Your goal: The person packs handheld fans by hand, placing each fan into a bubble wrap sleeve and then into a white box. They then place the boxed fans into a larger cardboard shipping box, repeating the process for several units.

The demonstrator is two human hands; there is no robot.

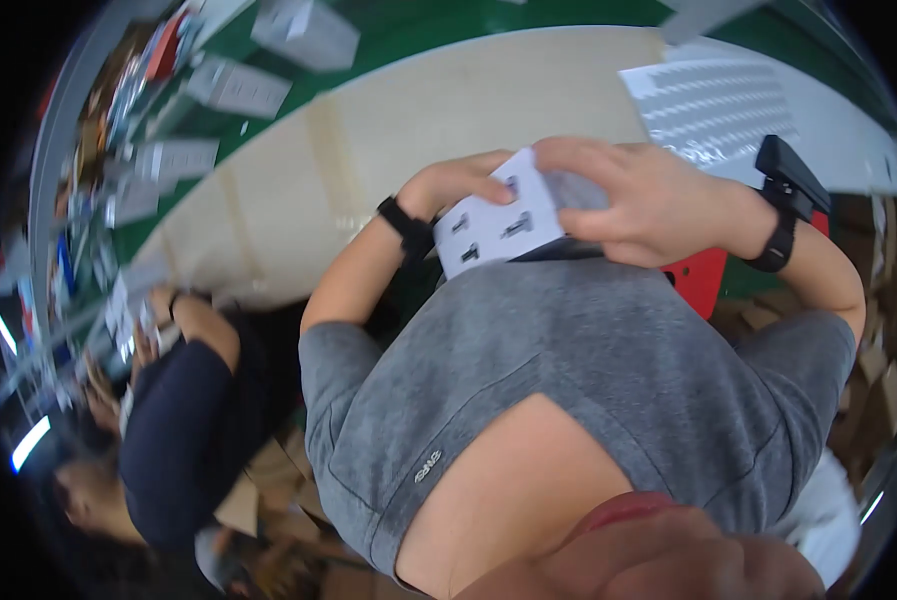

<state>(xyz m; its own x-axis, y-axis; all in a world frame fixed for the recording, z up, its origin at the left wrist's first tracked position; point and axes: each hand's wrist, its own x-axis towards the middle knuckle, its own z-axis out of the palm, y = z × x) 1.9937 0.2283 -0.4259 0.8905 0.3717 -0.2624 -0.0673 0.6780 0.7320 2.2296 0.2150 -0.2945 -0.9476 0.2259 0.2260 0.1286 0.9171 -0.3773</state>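
Observation:
A white box (pixel 490 225) with small dark pictures printed on its side is held close to my chest. My left hand (pixel 466 187) grips its far left side, with a finger resting on the printed face. Around the box's right end curves my right hand (pixel 640 195), its thumb and fingers on either side of a greyish face. That hand hides part of the box. A black band sits on each of my wrists, and the right one carries a small black device (pixel 792 178).
A long beige table (pixel 448 100) curves ahead. On its right lies a sheet of grey labels (pixel 713 110). Several white boxes (pixel 236 87) stand on green at the upper left. A co-worker in a dark shirt (pixel 183 430) handles something pale at left. Near my right elbow is a red object (pixel 700 282).

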